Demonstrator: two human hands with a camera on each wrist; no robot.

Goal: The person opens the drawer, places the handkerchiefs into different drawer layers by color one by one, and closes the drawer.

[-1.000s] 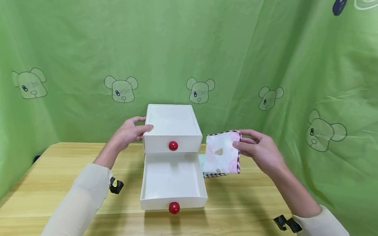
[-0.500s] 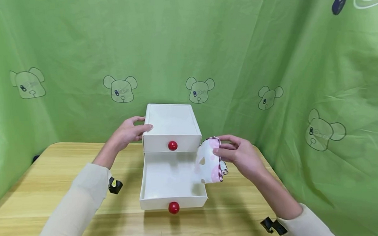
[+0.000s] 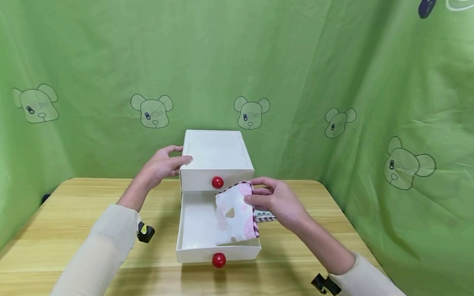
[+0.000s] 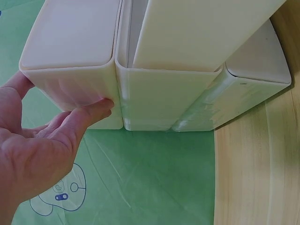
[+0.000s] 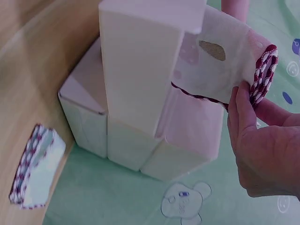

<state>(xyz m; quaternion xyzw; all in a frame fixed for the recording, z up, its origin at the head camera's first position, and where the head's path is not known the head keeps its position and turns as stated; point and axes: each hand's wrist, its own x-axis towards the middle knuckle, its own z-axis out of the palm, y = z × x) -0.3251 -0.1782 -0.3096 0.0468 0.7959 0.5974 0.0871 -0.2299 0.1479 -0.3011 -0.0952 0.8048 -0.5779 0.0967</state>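
My right hand (image 3: pixel 280 203) pinches a folded handkerchief (image 3: pixel 229 215) by its right edge; it is white and pink with a checked border. The cloth hangs over the pulled-out drawer (image 3: pixel 192 223) of a white drawer cabinet (image 3: pixel 217 151). In the right wrist view, fingers and thumb hold the cloth's (image 5: pixel 220 61) folded, dark-red checked edge. At the cabinet's upper left, my left hand (image 3: pixel 163 166) rests with its thumb on the top and its other fingers along the side. Seen from the left wrist, those fingers (image 4: pixel 96 110) lie fairly straight against the side wall.
A second folded cloth (image 3: pixel 264 216) with a checked border lies on the wooden table (image 3: pixel 87 240) right of the cabinet. Red round knobs (image 3: pixel 219 260) stick out from the drawer fronts. Green curtain (image 3: pixel 198 58) with bear heads surrounds the table.
My right hand has carried the handkerchief leftward from beside the cabinet to over the pulled-out drawer. The second cloth now shows more on the table. My left hand has stayed in place.
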